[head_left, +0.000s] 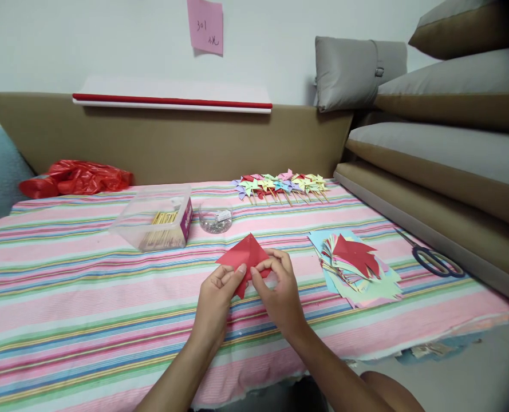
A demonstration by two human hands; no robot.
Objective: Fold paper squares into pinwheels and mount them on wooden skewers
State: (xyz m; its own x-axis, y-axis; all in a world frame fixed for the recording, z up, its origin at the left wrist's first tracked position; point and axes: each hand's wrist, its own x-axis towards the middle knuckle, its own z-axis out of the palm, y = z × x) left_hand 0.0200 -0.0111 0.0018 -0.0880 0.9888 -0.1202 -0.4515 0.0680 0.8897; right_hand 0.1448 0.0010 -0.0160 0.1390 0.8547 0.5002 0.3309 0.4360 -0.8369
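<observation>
Between my hands, above the striped cloth, is a red paper square [248, 250] with cuts in it. My left hand [220, 289] is closed on its lower left side, thumb on top near the middle. My right hand [280, 289] pinches the paper's right side with thumb and forefinger. One pointed piece hangs down between the thumbs. To the right lies a stack of coloured paper sheets [383, 289], with cut pieces and a red cut sheet [357, 256] on top. Behind the red paper stands a clear round dish [216, 220] of small metal pins.
A clear plastic box [129, 220] of wooden sticks stands at the left. Several finished paper pinwheels [282, 186] lie at the back. Scissors [434, 260] rest at the right, beside stacked cushions [443, 154]. A red plastic bag [86, 176] lies back left on the striped cloth [86, 297].
</observation>
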